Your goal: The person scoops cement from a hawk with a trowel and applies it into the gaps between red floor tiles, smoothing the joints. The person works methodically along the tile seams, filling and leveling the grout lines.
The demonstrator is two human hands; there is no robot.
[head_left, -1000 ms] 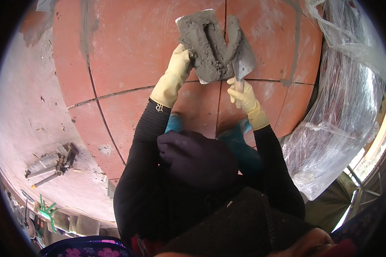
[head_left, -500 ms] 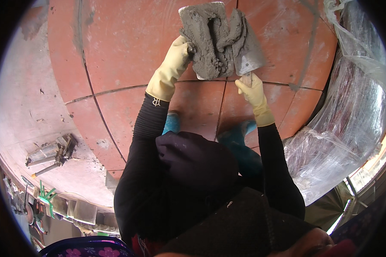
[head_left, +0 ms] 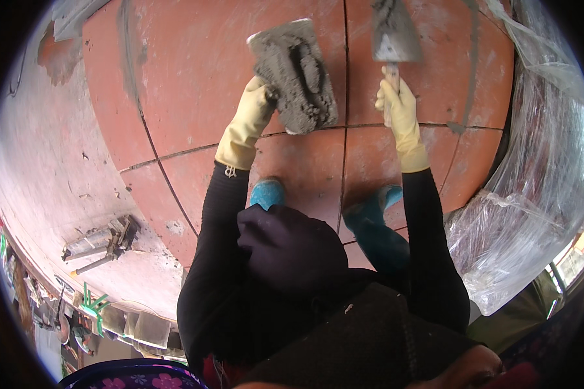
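My left hand (head_left: 245, 123), in a pale yellow rubber glove, is closed round the grip of a flat mortar board (head_left: 261, 41), which is tilted. Thick grey mortar (head_left: 291, 81) lies heaped on the board, with a groove down its middle. To the right, my gloved right hand (head_left: 403, 120) grips the pale handle of a trowel (head_left: 397, 45). Some mortar sits on the far part of its blade, which is cut off by the picture's upper edge. Board and trowel are apart, above reddish tiles (head_left: 201, 71).
Dark open joints run between the tiles; grey filler (head_left: 127, 55) covers part of one at left. Crumpled clear plastic sheeting (head_left: 512, 220) bounds the right side. A metal tool with a long handle (head_left: 104, 243) lies on the pale floor at left. My teal boots (head_left: 377, 227) stand on the tiles.
The trowel has come away from the mortar on the board and moved farther forward with my right hand. The board has shifted slightly left and nearer, and turned a little.
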